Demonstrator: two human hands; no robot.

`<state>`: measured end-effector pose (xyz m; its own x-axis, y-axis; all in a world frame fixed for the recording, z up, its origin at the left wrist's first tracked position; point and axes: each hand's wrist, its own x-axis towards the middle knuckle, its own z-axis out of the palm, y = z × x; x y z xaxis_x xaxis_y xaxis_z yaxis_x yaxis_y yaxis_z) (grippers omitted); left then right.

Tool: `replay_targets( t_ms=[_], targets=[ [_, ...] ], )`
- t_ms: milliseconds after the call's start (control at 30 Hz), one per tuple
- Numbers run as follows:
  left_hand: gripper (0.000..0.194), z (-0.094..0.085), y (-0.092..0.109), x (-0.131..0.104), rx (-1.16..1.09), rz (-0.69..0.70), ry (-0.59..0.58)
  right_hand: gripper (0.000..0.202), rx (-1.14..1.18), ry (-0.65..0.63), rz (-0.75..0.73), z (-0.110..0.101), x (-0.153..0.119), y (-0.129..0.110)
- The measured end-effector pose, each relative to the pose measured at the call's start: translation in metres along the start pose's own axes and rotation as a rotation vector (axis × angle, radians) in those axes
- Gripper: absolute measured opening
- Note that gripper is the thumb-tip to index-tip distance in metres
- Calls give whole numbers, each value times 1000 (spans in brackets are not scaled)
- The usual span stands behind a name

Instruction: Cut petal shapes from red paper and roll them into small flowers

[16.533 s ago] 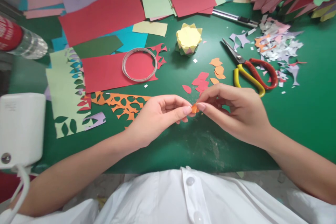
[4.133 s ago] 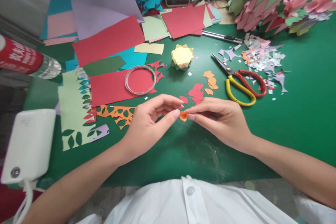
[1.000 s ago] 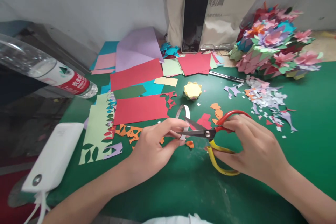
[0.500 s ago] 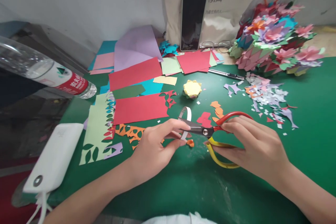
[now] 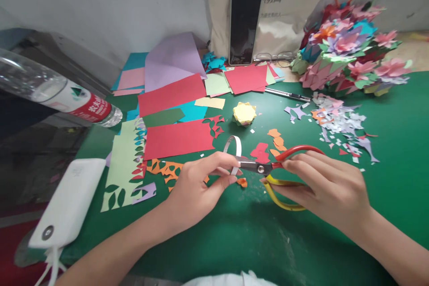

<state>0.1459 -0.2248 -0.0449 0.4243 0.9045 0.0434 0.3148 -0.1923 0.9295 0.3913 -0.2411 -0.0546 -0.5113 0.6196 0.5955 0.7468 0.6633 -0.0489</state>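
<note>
A curled white paper strip (image 5: pixel 238 145) is pinched in my left hand (image 5: pixel 200 184), its loop standing above the fingers. My right hand (image 5: pixel 331 183) is wrapped round the red and yellow handles of the scissors (image 5: pixel 260 169). The blades point left and reach the strip at my left fingertips; their tips are partly hidden there. Just below the blades lies a small orange paper piece (image 5: pixel 241 182). Red petal shapes (image 5: pixel 260 153) and orange petal shapes (image 5: pixel 277 142) rest beyond the scissors. Farther back sits a small yellow folded paper piece (image 5: pixel 244 113).
Coloured sheets (image 5: pixel 179 139) and cut green paper (image 5: pixel 122 165) cover the left side. A power bank (image 5: pixel 69 201) and a bottle (image 5: pixel 60 94) are at far left. Behind stand a phone (image 5: pixel 246 27) and paper flowers (image 5: pixel 351 49); paper scraps (image 5: pixel 342 120) and a utility knife (image 5: pixel 287 94) lie right.
The scissor blades look more closed and sit slightly further left. The strip's loop has shifted a little left. Both hands keep their holds.
</note>
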Motion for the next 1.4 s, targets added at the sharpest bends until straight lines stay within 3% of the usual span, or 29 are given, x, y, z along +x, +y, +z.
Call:
replay_targets(
  t_ms=[400,500,600,700,767,900,1033,1200,1300,1400],
  targets=[
    [19,-6,1,0,191,88,27,17,-97,47,40,2,-4,-3],
    [16,-10,0,1,318,156,35,14,-134,75,202,1,-4,-1],
    [17,-16,-6,2,577,253,95,13,-318,83,409,-2,-3,11],
    [28,-20,-15,4,1021,301,180,21,-516,-69,609,-5,1,27],
    [35,-22,-19,5,1230,248,177,25,-581,-276,769,-6,4,35],
    [34,-21,-20,7,1339,166,111,27,-534,-678,961,-9,12,37],
    [27,-19,-20,9,1328,195,129,28,-465,-848,959,-10,16,33],
    [15,-18,-24,11,1150,355,207,27,-444,-752,860,-7,7,36],
    [12,-15,-23,11,947,479,206,22,-377,-556,736,-2,-2,42],
    [12,-9,-21,9,810,513,176,17,-165,-348,511,5,-8,44]
  ],
)
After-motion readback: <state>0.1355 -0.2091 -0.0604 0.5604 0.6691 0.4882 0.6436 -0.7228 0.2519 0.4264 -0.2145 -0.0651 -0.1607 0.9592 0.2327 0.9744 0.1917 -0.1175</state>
